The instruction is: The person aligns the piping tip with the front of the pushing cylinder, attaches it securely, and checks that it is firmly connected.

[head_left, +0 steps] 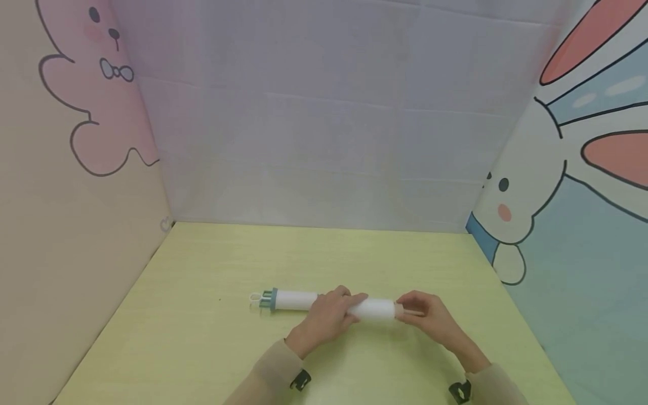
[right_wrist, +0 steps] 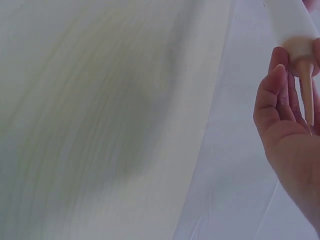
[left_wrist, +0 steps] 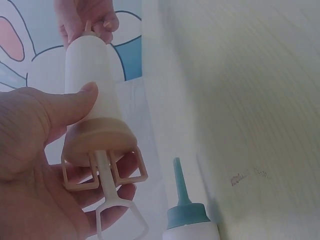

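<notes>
My left hand (head_left: 330, 314) grips a white syringe-like tube (head_left: 379, 309), its thumb lying along the barrel in the left wrist view. This tube has a tan collar (left_wrist: 100, 137) with two open loop handles, and a white plunger handle (left_wrist: 106, 182) sticks out of it. At the other end, my right hand (head_left: 430, 318) pinches the tan cap (right_wrist: 300, 50), whose thin spout points away from the barrel. A second white tube (head_left: 296, 300) lies to the left, partly hidden by my left hand. It has a teal collar (head_left: 274, 300) and a teal nozzle (left_wrist: 186, 212).
The pale yellow tabletop (head_left: 202, 349) lies beneath both tubes. A white sheet (head_left: 329, 140) hangs along the back edge. Side panels with a pink cartoon animal (head_left: 101, 101) at left and a white rabbit (head_left: 526, 191) at right border the table.
</notes>
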`<state>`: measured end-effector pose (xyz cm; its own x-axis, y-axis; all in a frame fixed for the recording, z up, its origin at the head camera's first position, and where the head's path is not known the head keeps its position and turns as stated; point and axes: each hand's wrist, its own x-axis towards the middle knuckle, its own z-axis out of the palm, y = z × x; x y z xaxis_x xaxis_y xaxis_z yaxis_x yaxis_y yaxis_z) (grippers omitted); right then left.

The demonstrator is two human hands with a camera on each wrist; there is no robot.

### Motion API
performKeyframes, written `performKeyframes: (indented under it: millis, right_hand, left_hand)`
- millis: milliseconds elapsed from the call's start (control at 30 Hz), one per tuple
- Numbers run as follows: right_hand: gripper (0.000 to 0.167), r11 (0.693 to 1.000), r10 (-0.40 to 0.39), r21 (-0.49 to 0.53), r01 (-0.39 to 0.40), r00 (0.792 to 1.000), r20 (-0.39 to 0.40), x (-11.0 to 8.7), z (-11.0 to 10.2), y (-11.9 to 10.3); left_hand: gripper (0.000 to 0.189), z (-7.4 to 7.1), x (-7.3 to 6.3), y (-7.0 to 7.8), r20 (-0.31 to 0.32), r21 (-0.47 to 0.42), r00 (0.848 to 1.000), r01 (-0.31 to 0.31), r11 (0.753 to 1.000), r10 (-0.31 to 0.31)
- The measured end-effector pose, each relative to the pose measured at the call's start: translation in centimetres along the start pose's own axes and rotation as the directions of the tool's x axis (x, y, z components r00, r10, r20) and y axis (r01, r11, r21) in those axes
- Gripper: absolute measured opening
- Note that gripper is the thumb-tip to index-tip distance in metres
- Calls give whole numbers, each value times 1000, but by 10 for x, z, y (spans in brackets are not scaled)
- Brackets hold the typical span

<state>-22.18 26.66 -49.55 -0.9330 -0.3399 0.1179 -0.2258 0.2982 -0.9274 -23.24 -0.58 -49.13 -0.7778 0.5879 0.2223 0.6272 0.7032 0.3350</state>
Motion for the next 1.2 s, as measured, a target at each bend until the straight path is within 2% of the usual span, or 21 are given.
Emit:
performKeyframes:
  millis: [133,433,633,767,967,1200]
  right_hand:
    - [20,997,44,-58,-44,999,-11,0,0,-3]
    - [30,983,115,-141,-121,992,-49,2,1,-4]
    - [32,986,111,-129,-109,994,13,0,-1,-5]
    - [37,993,100,-68,-96,993,58,-1,-1,-5]
    - [42,998,68,-18,-67,995,69,-4,-1,-1]
    - [33,999,48,-24,-47,996,69,-5,-2,-3]
  left_hand:
    - [50,-1,0,1,-5,-14,1000,2,1000,-2]
    - [49,-1,0,2,-9,-22,1000,0,1000,0]
    - [50,0,0,1,-21,-5,1000,-1,1000,1]
    - [49,0,0,0,-23,-5,1000,-4,1000,4]
    - [49,0,0,1,-11,5,1000,0,1000,0]
    - [49,1,1,1,1,-1,1000,8,1000,-8]
